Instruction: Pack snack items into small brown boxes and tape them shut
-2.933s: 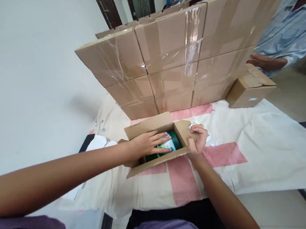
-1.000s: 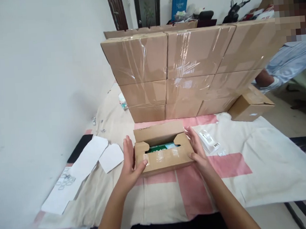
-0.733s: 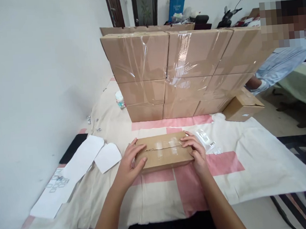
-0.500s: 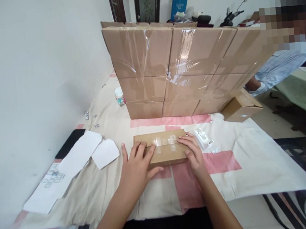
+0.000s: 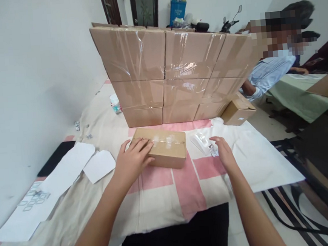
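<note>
A closed cardboard box lies on the cloth-covered table in front of me, with strips of clear tape across its top seam. My left hand rests on the box's left end, fingers spread over the lid. To the right, my right hand is raised with fingers apart, holding nothing. Close beside its fingertips is a white tape dispenser carrying a roll of clear tape. A small crumpled bit of clear material lies by the dispenser's near end.
A wall of taped cardboard boxes stands behind. A smaller cardboard box sits at its right end. White paper pieces and a black flat item lie left. A person in a light blue shirt is beyond, with another person behind.
My right hand has let go of the box and moved right, beside the tape dispenser. The box has turned slightly, with my left hand still on it. The view has shifted right.
</note>
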`<act>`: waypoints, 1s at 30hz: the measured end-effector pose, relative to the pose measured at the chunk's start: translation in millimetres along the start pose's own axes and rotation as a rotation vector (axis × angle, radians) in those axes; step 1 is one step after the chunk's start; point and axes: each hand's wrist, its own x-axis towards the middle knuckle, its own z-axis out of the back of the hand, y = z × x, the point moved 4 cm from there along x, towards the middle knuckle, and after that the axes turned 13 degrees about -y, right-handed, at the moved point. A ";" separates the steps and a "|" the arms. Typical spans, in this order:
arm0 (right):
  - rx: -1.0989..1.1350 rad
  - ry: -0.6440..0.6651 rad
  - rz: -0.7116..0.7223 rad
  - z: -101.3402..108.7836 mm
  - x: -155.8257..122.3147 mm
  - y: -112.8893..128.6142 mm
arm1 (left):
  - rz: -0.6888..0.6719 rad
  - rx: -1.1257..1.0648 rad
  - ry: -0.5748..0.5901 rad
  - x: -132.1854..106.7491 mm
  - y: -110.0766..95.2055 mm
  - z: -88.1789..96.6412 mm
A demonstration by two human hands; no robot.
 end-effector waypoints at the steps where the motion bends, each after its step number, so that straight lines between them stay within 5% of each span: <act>1: -0.036 0.085 -0.080 2.9 11.9 -8.4 | -0.016 -0.011 -0.008 1.2 0.8 -0.4; 6: -0.088 0.326 -0.290 4.4 46.4 -25.0 | 0.009 -0.006 -0.010 5.8 -5.6 -5.8; 13: -0.049 0.475 -0.444 -6.0 64.7 -36.7 | 0.048 -0.031 -0.113 -0.9 -23.7 -13.2; 16: -0.053 0.502 -0.473 -9.9 69.3 -36.4 | 0.004 -0.140 -0.292 -5.1 -52.6 -13.4; 18: -0.068 0.497 -0.479 -10.9 69.7 -33.8 | -0.114 -0.343 -0.428 -4.9 -90.4 -18.9; 20: -0.076 0.489 -0.477 -10.1 67.6 -28.6 | -0.237 -0.602 -0.401 2.2 -137.9 -36.6; 24: -0.025 0.553 -0.460 -7.8 56.8 -12.7 | -0.063 -0.821 -0.185 43.0 -210.8 -100.5; 26: 0.015 0.593 -0.457 -7.7 51.1 -6.1 | 0.105 -0.827 -0.119 66.1 -222.1 -135.6; 30: 0.039 0.577 -0.495 -6.8 45.6 -4.2 | 0.276 -0.812 -0.004 90.5 -210.3 -186.2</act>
